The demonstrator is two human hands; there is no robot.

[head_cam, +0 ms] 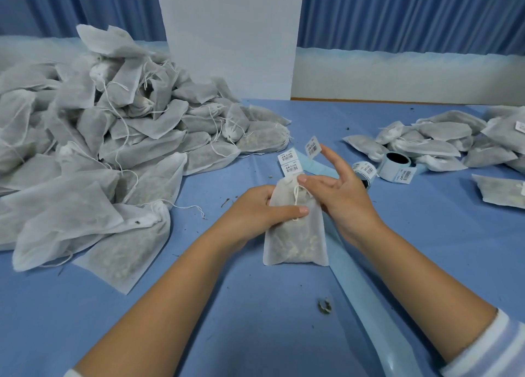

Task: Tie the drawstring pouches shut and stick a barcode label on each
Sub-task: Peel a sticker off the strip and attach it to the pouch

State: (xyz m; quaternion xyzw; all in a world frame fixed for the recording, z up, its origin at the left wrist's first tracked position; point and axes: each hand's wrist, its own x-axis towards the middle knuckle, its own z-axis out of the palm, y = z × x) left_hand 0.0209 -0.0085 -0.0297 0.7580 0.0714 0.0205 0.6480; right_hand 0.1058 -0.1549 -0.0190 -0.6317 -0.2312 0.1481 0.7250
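Pouch of white mesh fabric, filled, drawstring tied [294, 234], on blue tabletop [227, 305], left grip [255, 206] curled round its neck, right grip [341, 189] spread loose beside it, white barcode label [313, 147] stuck to a fingertip, big heap of like pouches [99, 149] left, label rolls [396, 166] and smaller pouch pile [443, 141] right.

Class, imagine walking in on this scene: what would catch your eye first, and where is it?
A big heap of white pouches fills the left side of the table. At centre, the left hand grips one pouch, while the right hand carries a barcode label on a raised fingertip.
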